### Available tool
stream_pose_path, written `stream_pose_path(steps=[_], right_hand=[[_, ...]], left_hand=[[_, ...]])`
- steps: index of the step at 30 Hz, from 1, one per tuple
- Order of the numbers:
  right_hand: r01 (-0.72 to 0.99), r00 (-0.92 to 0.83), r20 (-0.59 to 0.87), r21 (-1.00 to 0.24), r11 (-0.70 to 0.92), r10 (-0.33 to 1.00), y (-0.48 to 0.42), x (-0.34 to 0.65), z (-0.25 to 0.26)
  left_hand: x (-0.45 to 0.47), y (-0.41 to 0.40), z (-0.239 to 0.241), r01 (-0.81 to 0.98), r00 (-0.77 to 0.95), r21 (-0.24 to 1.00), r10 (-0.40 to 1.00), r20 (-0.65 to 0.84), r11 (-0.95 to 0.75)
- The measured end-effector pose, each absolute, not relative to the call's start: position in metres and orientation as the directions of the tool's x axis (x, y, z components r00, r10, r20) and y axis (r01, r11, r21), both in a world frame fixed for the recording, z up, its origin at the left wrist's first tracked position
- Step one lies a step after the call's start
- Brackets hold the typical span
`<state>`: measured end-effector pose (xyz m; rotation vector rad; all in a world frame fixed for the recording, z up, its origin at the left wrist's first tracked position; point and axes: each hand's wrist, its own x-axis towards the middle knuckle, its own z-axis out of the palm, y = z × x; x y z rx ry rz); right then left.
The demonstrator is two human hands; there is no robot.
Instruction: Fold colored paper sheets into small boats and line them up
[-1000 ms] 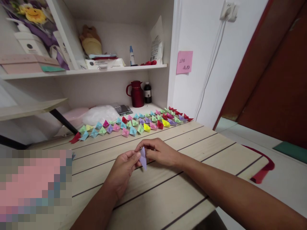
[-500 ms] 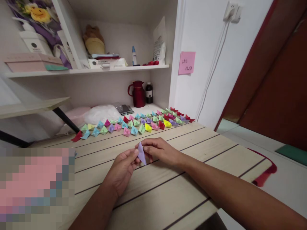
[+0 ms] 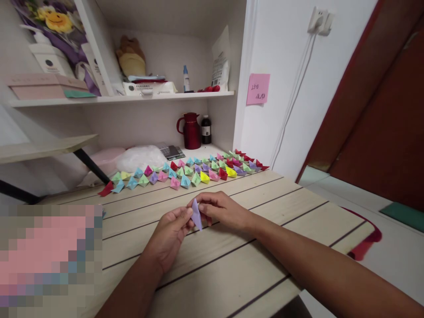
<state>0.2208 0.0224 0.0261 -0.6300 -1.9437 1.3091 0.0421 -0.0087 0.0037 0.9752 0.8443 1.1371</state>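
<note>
A small folded piece of purple paper [image 3: 196,216] is held upright above the table, between my two hands. My left hand [image 3: 172,229] pinches its left side between thumb and fingers. From the right, my right hand [image 3: 221,208] grips the upper part, with the thumb against the paper and the fingertips partly hidden behind it. Beyond my hands, several rows of folded paper boats [image 3: 185,181] in many colours stand along the back of the table.
The striped wooden table [image 3: 265,203] runs up to a white shelf unit [image 3: 159,99]. A dark red jug [image 3: 191,131] and a dark bottle [image 3: 206,129] stand at the back. A small raised stand [image 3: 49,149] is at left. A blurred-out patch covers the lower left.
The purple paper has turned slightly between my fingers. My hands keep nearly the same place and grip, and the view has shifted a little.
</note>
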Motion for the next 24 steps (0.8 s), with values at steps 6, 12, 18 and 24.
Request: stream_pose_path(steps=[6, 12, 18, 24], right_hand=[[0.032, -0.644, 0.256, -0.933, 0.359, 0.721, 0.0206, 0.2213, 0.0275], [-0.013, -0.677, 0.235, -0.951, 0.307, 0.698, 0.0211, 0.2214, 0.0255], [-0.05, -0.684, 0.227, -0.963, 0.266, 0.693, 0.0219, 0.2203, 0.0259], [-0.049, -0.679, 0.217, -0.966, 0.252, 0.702, 0.021, 0.2194, 0.0273]], left_hand=[[0.0411, -0.007, 0.0016, -0.318, 0.227, 0.94, 0.973, -0.05, 0.122], [0.0402, -0.0073, 0.0025, -0.311, 0.274, 0.939, 0.96, -0.058, 0.146], [0.04, -0.008, 0.004, -0.307, 0.307, 0.941, 0.951, -0.046, 0.144], [0.0395, -0.0076, 0.004, -0.299, 0.316, 0.943, 0.948, -0.047, 0.147]])
